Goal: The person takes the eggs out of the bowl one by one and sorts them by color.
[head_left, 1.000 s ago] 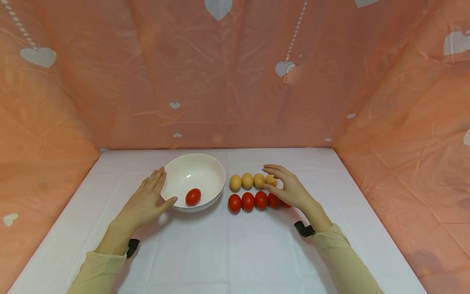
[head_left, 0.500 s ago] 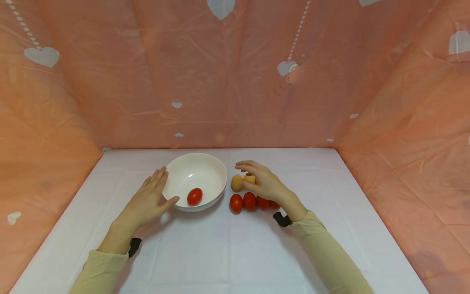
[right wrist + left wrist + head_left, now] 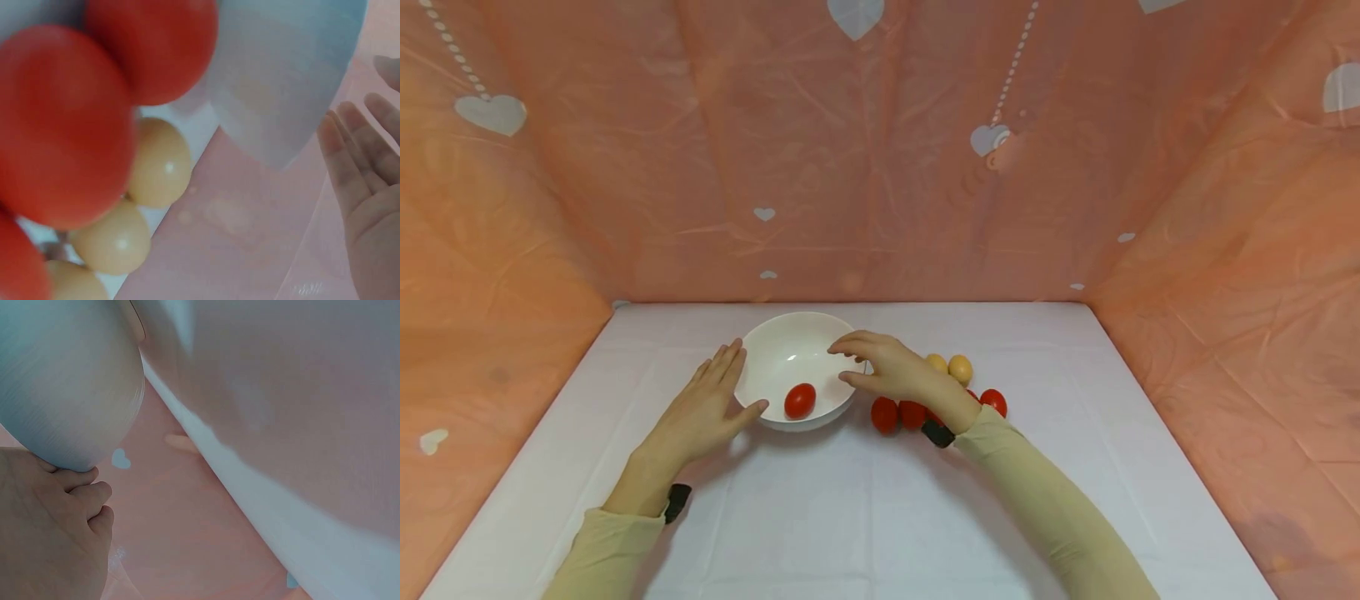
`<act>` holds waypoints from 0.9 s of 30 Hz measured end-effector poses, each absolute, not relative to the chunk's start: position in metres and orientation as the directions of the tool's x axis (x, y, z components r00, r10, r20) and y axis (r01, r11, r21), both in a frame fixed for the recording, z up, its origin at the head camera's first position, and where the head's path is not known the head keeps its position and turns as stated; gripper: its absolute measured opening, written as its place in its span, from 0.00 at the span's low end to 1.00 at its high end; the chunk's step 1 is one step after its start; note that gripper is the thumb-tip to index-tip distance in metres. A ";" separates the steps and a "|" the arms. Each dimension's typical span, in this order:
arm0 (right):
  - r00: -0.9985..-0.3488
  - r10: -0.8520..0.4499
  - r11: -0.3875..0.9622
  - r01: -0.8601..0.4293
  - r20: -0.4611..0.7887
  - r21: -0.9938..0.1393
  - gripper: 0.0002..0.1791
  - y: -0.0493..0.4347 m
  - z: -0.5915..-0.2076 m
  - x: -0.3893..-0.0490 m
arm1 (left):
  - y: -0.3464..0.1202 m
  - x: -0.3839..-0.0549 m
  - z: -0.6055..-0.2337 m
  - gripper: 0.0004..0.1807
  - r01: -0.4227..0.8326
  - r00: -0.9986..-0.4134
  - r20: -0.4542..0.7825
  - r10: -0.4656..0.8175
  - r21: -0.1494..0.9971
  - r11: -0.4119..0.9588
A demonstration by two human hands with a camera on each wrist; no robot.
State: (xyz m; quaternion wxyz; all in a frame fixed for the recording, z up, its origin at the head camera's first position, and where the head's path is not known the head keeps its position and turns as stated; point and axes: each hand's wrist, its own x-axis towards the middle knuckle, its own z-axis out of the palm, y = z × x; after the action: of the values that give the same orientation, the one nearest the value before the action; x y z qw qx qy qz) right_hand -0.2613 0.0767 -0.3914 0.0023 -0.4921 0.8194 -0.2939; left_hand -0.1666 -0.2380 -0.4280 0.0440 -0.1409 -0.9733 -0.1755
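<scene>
A white bowl (image 3: 808, 346) stands left of centre on the table, a red egg-shaped piece (image 3: 800, 401) lying inside it. My left hand (image 3: 692, 412) rests along the bowl's left side, fingers straight and thumb by the near rim. Over the right rim hovers my right hand (image 3: 883, 367), its fingers apart from the thumb. The right wrist view shows nothing in that hand (image 3: 369, 187) beside the bowl's outer wall (image 3: 281, 81). Below and behind my right hand are several red pieces (image 3: 993, 403) and yellow pieces (image 3: 960, 369), partly hidden by the forearm.
A white cloth (image 3: 805, 517) covers the table. Orange-pink sheets with pale hearts (image 3: 850, 208) enclose the back and both sides. The right forearm (image 3: 1037, 483) passes over the table to the right of the bowl.
My right hand has moved left, from above the right end of the rows to the bowl's right rim. My left hand stays at the bowl.
</scene>
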 end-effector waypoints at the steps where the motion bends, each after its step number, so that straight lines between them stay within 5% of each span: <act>1: -0.507 -0.818 0.346 -0.809 0.269 -0.475 0.22 0.073 -0.391 -0.262 | -0.238 -0.166 -0.428 0.52 0.287 -0.957 0.132 0.258 0.330 0.899; 13: -0.407 -0.912 0.354 -0.840 0.046 -0.411 0.17 0.032 -0.383 -0.271 | -0.239 -0.168 -0.429 0.52 0.294 -0.955 0.138 0.263 0.317 0.902; 27: -0.415 -0.906 0.415 -0.834 -0.080 -0.364 0.16 0.000 -0.393 -0.273 | -0.239 -0.168 -0.430 0.51 0.311 -0.949 0.153 0.276 0.307 0.900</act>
State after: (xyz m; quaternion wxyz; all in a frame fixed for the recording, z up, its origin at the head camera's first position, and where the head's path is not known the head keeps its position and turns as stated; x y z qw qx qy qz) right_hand -0.2730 0.0002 -0.3933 0.1334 -0.5240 0.8304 -0.1348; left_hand -0.1681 -0.2393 -0.4301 0.0527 -0.1507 -0.9732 -0.1657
